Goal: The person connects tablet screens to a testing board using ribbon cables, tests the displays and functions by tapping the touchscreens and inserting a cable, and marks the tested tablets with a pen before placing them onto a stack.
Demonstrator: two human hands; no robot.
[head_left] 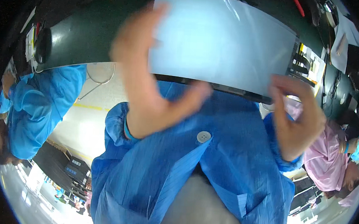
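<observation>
A large, flat rectangular panel (225, 41) with a bright, pale bluish-white face lies at the near edge of the dark green table. A dark strip runs along its near side. My left hand (148, 81), blurred by motion, is raised over the panel's left edge, with thumb and fingers wide apart and nothing visible between them. At the near right corner, my right hand (298, 115) is also blurred. Its thumb and forefinger are bent together in a pinch over the corner. Whatever lies between those fingertips is too smeared to make out.
The dark green table (89, 36) stretches left of the panel. A dark rounded object (43, 46) stands farther left. Small parts and papers (314, 62) lie to the right, with cables beyond. People in a blue smock (44, 103) and a pink smock (326, 158) sit on either side.
</observation>
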